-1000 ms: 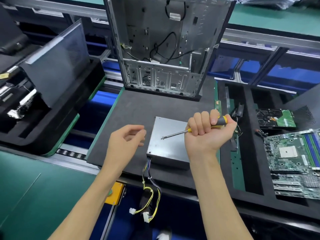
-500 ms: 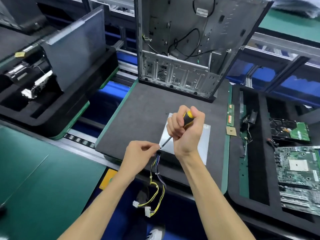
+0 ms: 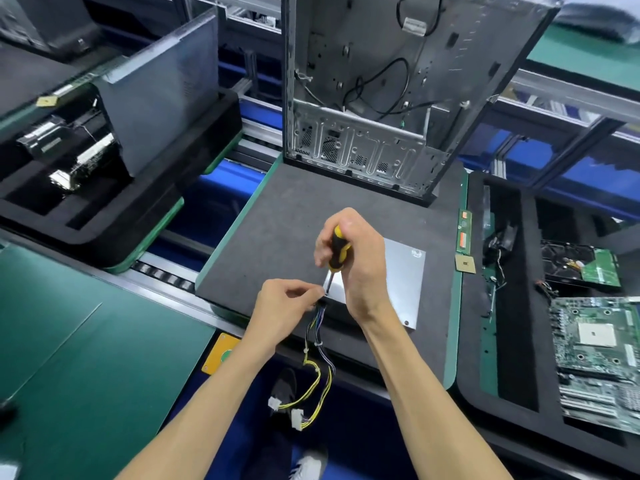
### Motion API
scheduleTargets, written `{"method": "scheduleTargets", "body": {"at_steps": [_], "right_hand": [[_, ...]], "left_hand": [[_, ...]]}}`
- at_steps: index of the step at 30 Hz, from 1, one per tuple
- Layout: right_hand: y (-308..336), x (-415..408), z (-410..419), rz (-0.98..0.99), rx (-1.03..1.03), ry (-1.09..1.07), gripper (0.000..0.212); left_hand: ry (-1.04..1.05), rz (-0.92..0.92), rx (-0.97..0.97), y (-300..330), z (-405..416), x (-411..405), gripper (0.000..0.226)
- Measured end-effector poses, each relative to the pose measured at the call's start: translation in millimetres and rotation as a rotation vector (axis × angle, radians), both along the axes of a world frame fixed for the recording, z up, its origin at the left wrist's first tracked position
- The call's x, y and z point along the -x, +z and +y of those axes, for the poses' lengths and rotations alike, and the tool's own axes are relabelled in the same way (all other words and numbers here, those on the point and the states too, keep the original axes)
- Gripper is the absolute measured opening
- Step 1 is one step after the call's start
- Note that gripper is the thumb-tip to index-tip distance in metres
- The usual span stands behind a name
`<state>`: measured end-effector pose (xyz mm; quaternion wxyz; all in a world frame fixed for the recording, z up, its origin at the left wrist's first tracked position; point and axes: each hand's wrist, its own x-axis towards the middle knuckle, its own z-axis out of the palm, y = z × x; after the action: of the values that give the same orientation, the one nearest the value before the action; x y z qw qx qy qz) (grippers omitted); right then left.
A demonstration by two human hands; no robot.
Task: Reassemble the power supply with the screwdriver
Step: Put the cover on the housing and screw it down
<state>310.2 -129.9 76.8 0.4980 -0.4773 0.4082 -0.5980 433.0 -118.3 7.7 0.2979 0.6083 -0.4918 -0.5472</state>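
A: Where is the supply (image 3: pixel 401 282) sitting?

B: It is lying flat on the grey mat (image 3: pixel 277 216) at 6 o'clock from the open case (image 3: pixel 381 98), with its cable bundle (image 3: pixel 317 344) hanging off the near edge of the worktop.

A: And the hands?

B: The right hand (image 3: pixel 360 261) is wrapping the yellow-black handle of the screwdriver (image 3: pixel 335 258), fingers curled tight round it, with the shaft slanting down toward 7 o'clock. The left hand (image 3: pixel 284 306) is pinching at the tip, thumb and forefinger closed together. A screw is probably between them, but it is too small to tell.

A: How is the supply likely to handle?

B: It is looking like a stiff sheet-metal box, probably fairly heavy, with smooth faces that may be slipping on the foam under a hard push. Better to be holding it by the side walls than by the wires, which are soft and could be straining at their exit.

A: What else is lying around?

B: A motherboard (image 3: pixel 595 344) and a drive (image 3: pixel 581 265) are sitting in the tray at 3 o'clock.
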Motion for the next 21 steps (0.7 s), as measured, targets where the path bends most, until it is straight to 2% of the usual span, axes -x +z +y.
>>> {"method": "scheduleTargets", "body": {"at_steps": [4,8,11,13,15,17,20,21], "right_hand": [[6.1,-0.2,-0.1,0.026,-0.021,0.010,0.016],[5.5,3.3,0.4,0.095,-0.021,0.039,0.031],[5.3,5.7,3.5,0.029,-0.079,0.069,0.037],[5.8,5.9,6.9,0.037,-0.081,0.051,0.028],[5.4,7.0,9.3,0.049,-0.053,0.031,0.007],[5.5,6.6,11.7,0.074,-0.027,0.021,0.017],[5.8,7.0,13.4,0.116,-0.020,0.031,0.014],[6.3,6.8,13.4,0.109,-0.029,0.030,0.021]], "left_hand": [[-0.003,0.004,-0.010,0.9,0.4,0.8,0.010],[0.011,0.022,-0.017,1.8,1.8,1.5,0.010],[0.019,0.028,-0.029,2.0,2.3,2.2,0.009],[0.022,0.035,-0.033,1.9,3.0,2.4,0.009],[0.027,0.056,-0.034,2.1,3.9,2.5,0.011],[0.035,0.077,-0.041,1.8,5.0,2.1,0.014],[0.049,0.097,-0.054,0.8,7.2,1.9,0.014],[0.052,0.098,-0.056,0.6,7.6,2.1,0.014]]}}
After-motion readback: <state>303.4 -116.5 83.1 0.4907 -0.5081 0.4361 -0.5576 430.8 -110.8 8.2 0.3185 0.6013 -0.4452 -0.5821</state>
